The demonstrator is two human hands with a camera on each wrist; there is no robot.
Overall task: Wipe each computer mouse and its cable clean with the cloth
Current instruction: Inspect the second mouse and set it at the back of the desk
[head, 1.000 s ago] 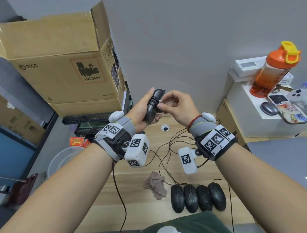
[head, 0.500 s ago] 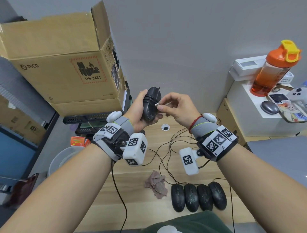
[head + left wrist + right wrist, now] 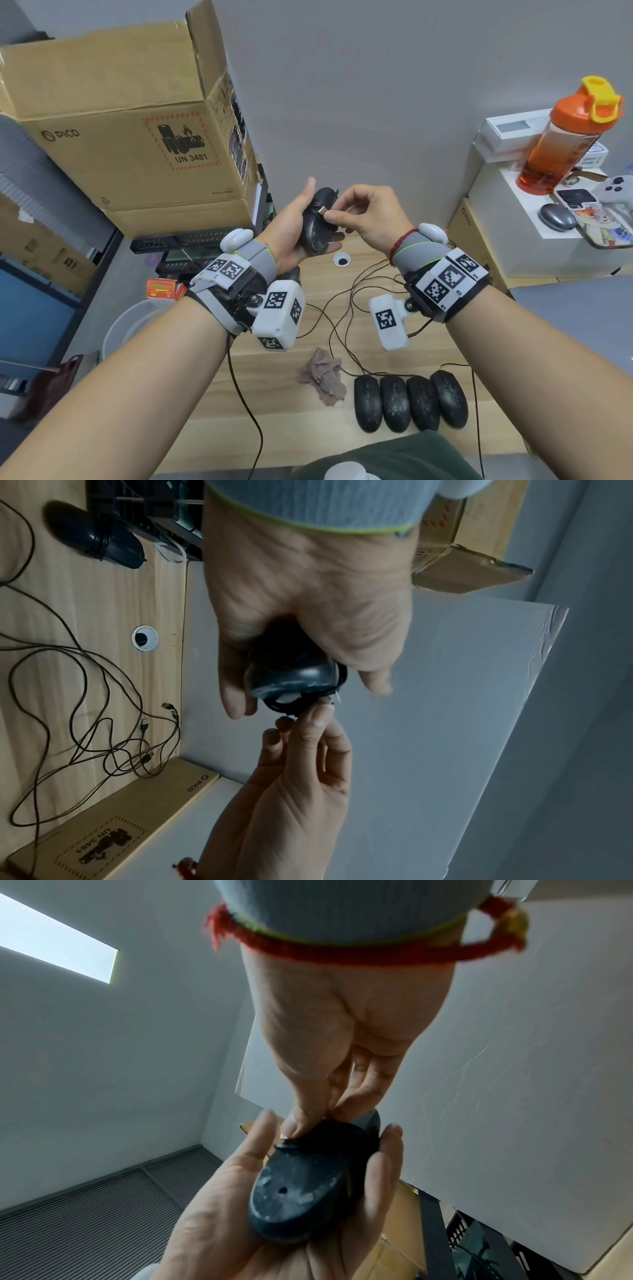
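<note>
Four black mice (image 3: 409,399) lie side by side on the worktop (image 3: 281,404), a crumpled cloth (image 3: 322,375) just left of them. Above, the left hand (image 3: 291,228) grips a cable-wrapped mouse (image 3: 317,222), now tilted further over than a second ago; the right hand (image 3: 368,214) pinches its USB plug (image 3: 322,210). Behind, a carton (image 3: 113,137) reads "PICO" and "UN 3481".

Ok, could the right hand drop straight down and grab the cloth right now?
Probably not yet. The right hand is pinching the cable plug of the mouse that the left hand holds. The cloth lies uncovered on the desk below; once the plug is released, the way looks free.
</note>
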